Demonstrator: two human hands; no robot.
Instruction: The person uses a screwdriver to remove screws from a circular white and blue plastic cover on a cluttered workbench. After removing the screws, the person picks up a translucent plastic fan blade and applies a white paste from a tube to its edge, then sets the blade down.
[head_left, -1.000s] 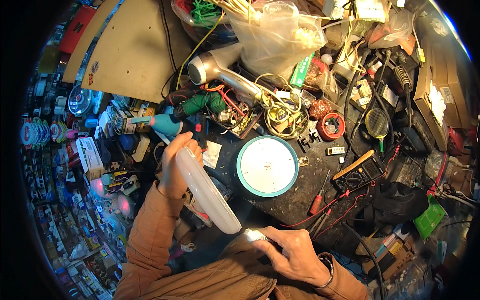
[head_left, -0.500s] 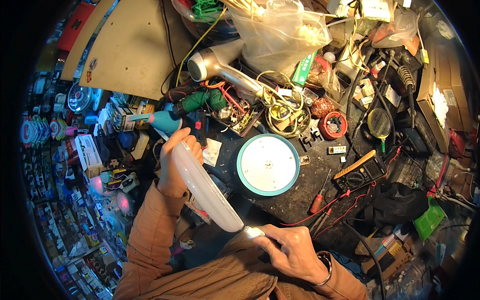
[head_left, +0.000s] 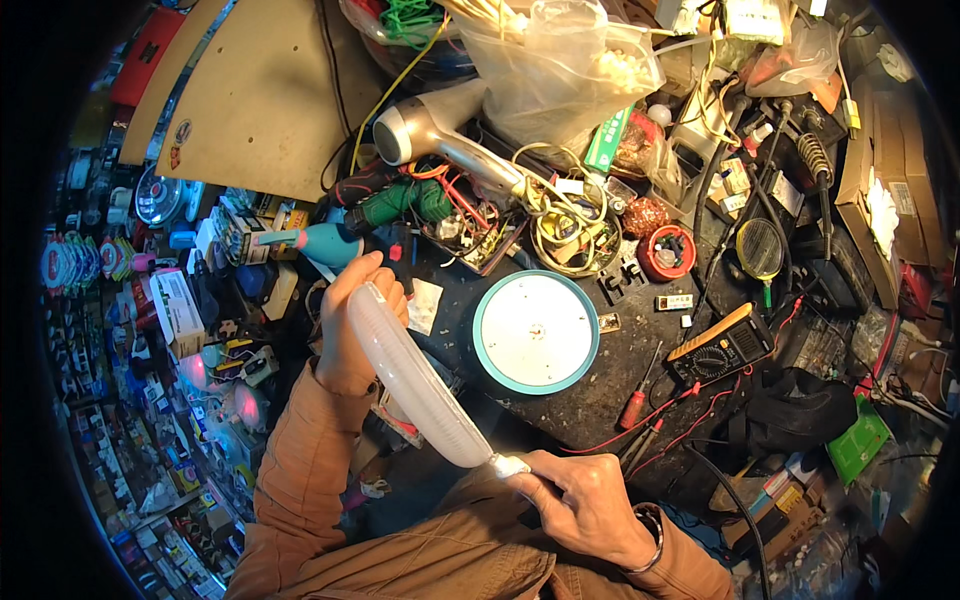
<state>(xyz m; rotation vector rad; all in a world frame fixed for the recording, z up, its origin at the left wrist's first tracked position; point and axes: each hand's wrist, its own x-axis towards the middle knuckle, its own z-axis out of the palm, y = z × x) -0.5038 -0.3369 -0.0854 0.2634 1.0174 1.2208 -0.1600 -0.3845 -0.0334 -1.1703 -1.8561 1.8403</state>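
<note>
Cluttered repair bench (head_left: 600, 400), dark top, parts and wires crowding every side. Both hands are holding a long frosted white lamp cover (head_left: 415, 385) in the air above the near bench edge, running diagonally from upper left to lower right. Left hand (head_left: 350, 330) is cupping the upper end, fingers curled around its rim, thumb lying along the side. Right hand (head_left: 580, 505) is gripping the lower end, thumb and forefinger pinching a small white end piece (head_left: 508, 464), the other fingers folded under.

Judgement: the cover looks thin and likely flexes, so a steady left-hand hold with all the fine work coming from the right-hand pinch should be serving best; twisting both ends against each other risks cracking it.

Just beside the cover a round white disc with a teal rim (head_left: 535, 332) is lying flat on the bench. Near it, a red-handled screwdriver (head_left: 637, 400) and a yellow-edged meter (head_left: 722, 345) with red leads. Farther back a grey hair dryer (head_left: 440, 135) is resting on tangled cables, well apart from the hands
</note>
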